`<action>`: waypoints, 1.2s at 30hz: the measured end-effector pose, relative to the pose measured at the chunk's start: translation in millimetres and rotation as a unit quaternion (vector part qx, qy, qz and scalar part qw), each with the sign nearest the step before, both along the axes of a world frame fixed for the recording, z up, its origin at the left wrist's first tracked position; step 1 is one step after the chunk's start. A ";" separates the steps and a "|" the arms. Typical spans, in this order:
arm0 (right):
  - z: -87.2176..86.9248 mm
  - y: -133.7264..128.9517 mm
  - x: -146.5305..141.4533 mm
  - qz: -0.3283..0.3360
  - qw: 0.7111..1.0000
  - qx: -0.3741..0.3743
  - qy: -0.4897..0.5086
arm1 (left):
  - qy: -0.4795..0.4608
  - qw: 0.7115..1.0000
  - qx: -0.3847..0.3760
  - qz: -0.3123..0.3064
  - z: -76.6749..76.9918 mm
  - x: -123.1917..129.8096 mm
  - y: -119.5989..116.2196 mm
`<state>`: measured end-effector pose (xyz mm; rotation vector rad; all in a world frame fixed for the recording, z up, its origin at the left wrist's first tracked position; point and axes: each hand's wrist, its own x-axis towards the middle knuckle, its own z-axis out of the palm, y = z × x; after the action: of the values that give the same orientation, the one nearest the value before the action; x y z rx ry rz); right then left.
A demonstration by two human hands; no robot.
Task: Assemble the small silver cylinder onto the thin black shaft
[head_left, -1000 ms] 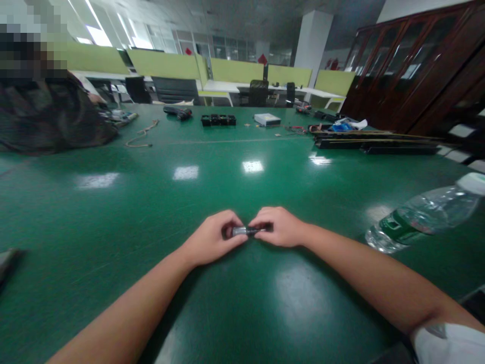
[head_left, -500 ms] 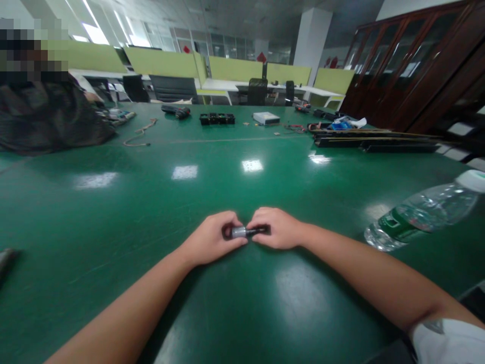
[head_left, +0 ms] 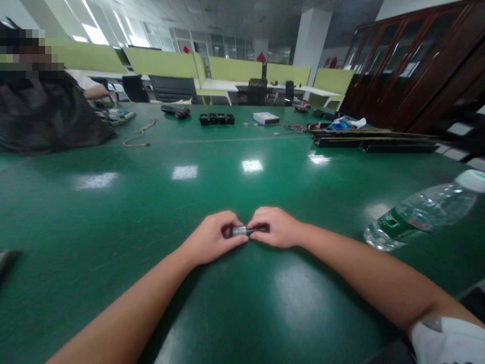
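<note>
Between my hands, low over the green table, lies a small silver cylinder with a thin dark piece at its right end. Its exact kind is too small and blurred to make out. My left hand is closed around the silver part, thumb and fingers on either side of it. The fingertips of my right hand pinch the dark end, partly covering it. Both hands almost touch at the fingertips.
A clear plastic bottle with a green label lies at the right. Along the far side are a power drill, a black block, a silver box, a cable and dark rails. A person is at the far left.
My hands stay nearly in place, still gripping the silver cylinder and its dark end. The person at the left has shifted slightly, and more of their forearm shows.
</note>
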<state>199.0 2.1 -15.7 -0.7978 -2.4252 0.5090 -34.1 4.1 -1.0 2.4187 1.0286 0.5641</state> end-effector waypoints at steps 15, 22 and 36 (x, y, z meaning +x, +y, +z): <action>1.1 0.5 1.6 0.011 1.000 0.022 0.005 | -0.002 1.000 0.001 0.000 0.7 -0.3 0.6; 2.8 -0.4 2.8 0.005 1.000 0.020 0.004 | -0.006 1.000 -0.005 0.000 2.5 0.4 -0.4; 2.0 2.0 5.8 0.008 0.999 0.041 -0.005 | 0.000 1.000 -0.003 -0.002 1.5 0.5 -0.8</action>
<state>204.8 4.1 -13.7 -0.7470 -2.4461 0.4096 -33.6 3.3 0.5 2.4151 1.0241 0.5604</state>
